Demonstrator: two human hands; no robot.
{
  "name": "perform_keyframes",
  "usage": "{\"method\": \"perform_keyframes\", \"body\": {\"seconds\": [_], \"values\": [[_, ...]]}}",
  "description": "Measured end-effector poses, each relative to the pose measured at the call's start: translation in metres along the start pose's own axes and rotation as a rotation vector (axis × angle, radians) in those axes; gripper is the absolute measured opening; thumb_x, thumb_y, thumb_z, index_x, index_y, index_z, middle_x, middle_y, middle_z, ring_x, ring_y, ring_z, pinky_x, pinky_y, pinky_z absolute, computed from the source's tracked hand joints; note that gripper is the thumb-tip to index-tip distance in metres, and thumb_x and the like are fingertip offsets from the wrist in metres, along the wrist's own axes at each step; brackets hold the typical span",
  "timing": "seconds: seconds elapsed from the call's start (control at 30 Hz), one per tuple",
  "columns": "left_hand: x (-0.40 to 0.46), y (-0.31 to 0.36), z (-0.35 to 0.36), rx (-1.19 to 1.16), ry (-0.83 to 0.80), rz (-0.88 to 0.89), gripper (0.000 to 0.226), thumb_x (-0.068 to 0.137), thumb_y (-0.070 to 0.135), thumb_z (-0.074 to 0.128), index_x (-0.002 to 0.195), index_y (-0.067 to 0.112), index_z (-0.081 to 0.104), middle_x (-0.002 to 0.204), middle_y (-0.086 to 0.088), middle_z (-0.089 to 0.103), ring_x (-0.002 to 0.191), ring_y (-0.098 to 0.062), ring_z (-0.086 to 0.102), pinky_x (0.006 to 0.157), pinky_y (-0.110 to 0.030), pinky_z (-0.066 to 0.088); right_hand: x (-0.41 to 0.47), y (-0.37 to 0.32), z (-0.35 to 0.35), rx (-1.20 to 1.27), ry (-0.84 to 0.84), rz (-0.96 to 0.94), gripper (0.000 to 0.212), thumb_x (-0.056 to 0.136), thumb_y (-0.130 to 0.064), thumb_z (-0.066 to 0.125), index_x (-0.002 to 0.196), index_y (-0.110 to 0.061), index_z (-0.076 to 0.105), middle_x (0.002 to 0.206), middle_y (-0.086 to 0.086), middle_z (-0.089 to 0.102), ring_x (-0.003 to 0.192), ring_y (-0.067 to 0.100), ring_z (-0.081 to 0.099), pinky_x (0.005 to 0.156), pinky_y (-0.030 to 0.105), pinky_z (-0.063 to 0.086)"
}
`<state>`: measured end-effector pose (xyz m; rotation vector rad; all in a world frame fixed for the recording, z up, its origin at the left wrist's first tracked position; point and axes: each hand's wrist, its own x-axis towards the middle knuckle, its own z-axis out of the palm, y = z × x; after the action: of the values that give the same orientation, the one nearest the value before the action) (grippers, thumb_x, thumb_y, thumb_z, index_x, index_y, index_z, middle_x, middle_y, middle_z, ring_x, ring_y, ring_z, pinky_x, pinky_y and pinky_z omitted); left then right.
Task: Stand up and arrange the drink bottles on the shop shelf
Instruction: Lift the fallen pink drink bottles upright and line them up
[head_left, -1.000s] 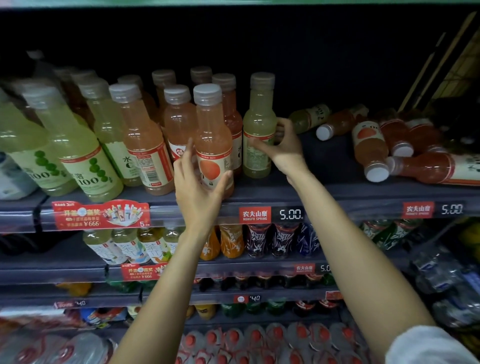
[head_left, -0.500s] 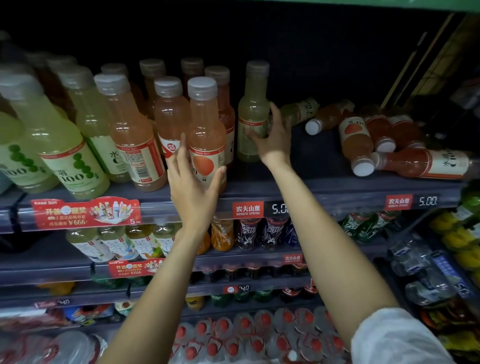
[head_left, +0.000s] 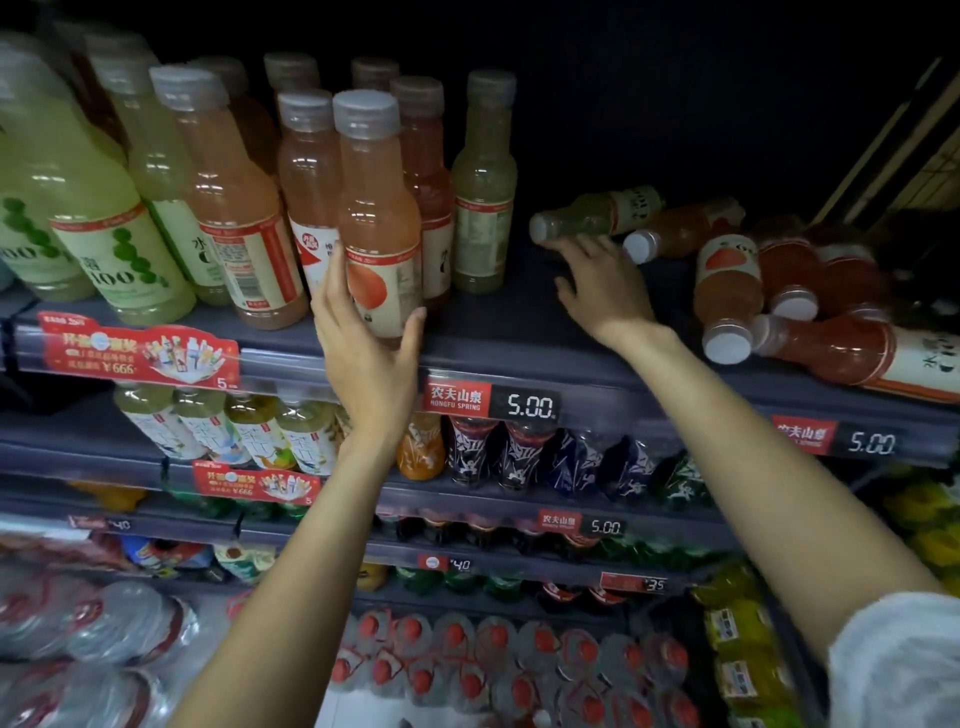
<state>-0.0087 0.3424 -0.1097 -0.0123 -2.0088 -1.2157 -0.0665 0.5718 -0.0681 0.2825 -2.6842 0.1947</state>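
On the top shelf (head_left: 582, 358) stand several upright bottles. My left hand (head_left: 366, 338) touches the front orange bottle (head_left: 379, 218) low down, with straight fingers up its left side and the thumb at its right. An upright yellow-green bottle (head_left: 483, 208) stands free at the right end of that row. My right hand (head_left: 597, 283) is open with spread fingers, and its fingertips are just under a yellow-green bottle lying on its side (head_left: 597, 213). Further right, orange and red bottles (head_left: 727, 280) lie in a heap, the nearest red one (head_left: 852, 353) along the shelf's front edge.
Large yellow-green bottles (head_left: 119, 249) fill the shelf's left part. Price tags (head_left: 491, 400) hang on the shelf edge. Lower shelves hold rows of small bottles (head_left: 478, 447), with water packs (head_left: 467, 670) at the bottom. A bare strip of shelf lies between the upright row and the heap.
My right hand has let go of the upright yellow-green bottle and moved right to the lying yellow-green bottle. My left hand has stayed on the front orange bottle.
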Motion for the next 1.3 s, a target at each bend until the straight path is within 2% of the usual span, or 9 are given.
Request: {"method": "perform_keyframes", "body": {"seconds": [0.1,0.23,0.37,0.5,0.63,0.83,1.07,1.17,1.3], "values": [[-0.002,0.001,0.002,0.025,0.009,0.016,0.081,0.085,0.021,0.071,0.149,0.011,0.023,0.144,-0.016,0.037,0.133,-0.027,0.037,0.107,-0.023,0.030,0.018,0.019,0.008,-0.265,-0.055,-0.143,0.052,0.072,0.009,0.063,0.123,0.001,0.055,0.114,0.025,0.057,0.104,0.043,0.053,0.084,0.047,0.043],[0.000,-0.003,0.000,0.029,-0.002,0.039,0.082,0.086,0.026,0.071,0.149,0.012,0.021,0.143,-0.014,0.036,0.132,-0.026,0.039,0.105,-0.033,0.040,0.046,0.012,0.006,-0.546,-0.189,-0.213,0.053,0.086,0.002,0.052,0.138,-0.003,0.043,0.133,0.028,0.046,0.117,0.042,0.047,0.093,0.046,0.037],[0.001,-0.005,-0.002,0.044,-0.007,0.034,0.085,0.085,0.030,0.071,0.151,0.018,0.018,0.139,-0.011,0.039,0.127,-0.024,0.045,0.100,-0.038,0.046,0.064,0.018,0.018,-0.740,-0.241,-0.308,0.032,0.071,-0.015,0.059,0.096,-0.028,0.073,0.089,0.005,0.068,0.071,0.020,0.064,0.057,0.024,0.047],[0.000,-0.006,0.000,0.054,0.003,0.046,0.083,0.087,0.030,0.069,0.150,0.013,0.019,0.140,-0.013,0.038,0.128,-0.025,0.043,0.101,-0.036,0.044,0.053,0.019,0.010,-0.755,-0.199,-0.319,0.023,0.074,-0.013,0.048,0.077,-0.023,0.069,0.084,0.005,0.067,0.067,0.020,0.061,0.058,0.024,0.045],[0.000,-0.006,0.000,0.075,0.001,0.049,0.083,0.087,0.031,0.069,0.151,0.014,0.019,0.141,-0.012,0.038,0.128,-0.025,0.044,0.097,-0.031,0.044,0.016,0.024,-0.005,-0.609,-0.093,-0.372,0.044,0.072,-0.011,0.033,0.097,-0.015,0.068,0.089,0.011,0.062,0.076,0.029,0.060,0.066,0.031,0.046],[-0.001,-0.004,0.000,0.088,0.008,0.052,0.081,0.088,0.029,0.068,0.150,0.011,0.020,0.143,-0.013,0.037,0.131,-0.024,0.040,0.095,-0.017,0.033,0.019,0.033,-0.019,-0.450,-0.109,-0.303,0.059,0.077,0.006,0.059,0.133,-0.011,0.051,0.144,0.024,0.038,0.132,0.042,0.035,0.106,0.053,0.026],[-0.001,-0.004,-0.002,0.113,-0.009,0.058,0.082,0.088,0.030,0.068,0.150,0.011,0.019,0.143,-0.014,0.037,0.132,-0.023,0.037,0.097,-0.016,0.030,0.011,0.018,-0.021,-0.336,-0.088,-0.471,0.040,0.074,-0.005,0.072,0.113,-0.010,0.064,0.121,0.013,0.062,0.115,0.038,0.054,0.104,0.063,0.026],[0.000,-0.004,-0.002,0.114,-0.011,0.065,0.082,0.088,0.028,0.068,0.150,0.010,0.019,0.142,-0.015,0.038,0.131,-0.023,0.037,0.099,-0.015,0.028,-0.001,0.005,-0.032,-0.152,-0.076,-0.491,0.046,0.082,-0.028,0.070,0.125,-0.020,0.056,0.130,0.002,0.055,0.119,0.033,0.045,0.108,0.055,0.021],[0.000,-0.005,-0.002,0.112,-0.011,0.057,0.083,0.087,0.028,0.069,0.151,0.012,0.019,0.142,-0.013,0.037,0.132,-0.024,0.037,0.100,-0.022,0.032,-0.003,-0.025,-0.061,0.213,0.035,-0.346,0.053,0.086,-0.044,0.063,0.129,-0.017,0.049,0.126,0.002,0.051,0.111,0.025,0.045,0.088,0.037,0.040]]}}
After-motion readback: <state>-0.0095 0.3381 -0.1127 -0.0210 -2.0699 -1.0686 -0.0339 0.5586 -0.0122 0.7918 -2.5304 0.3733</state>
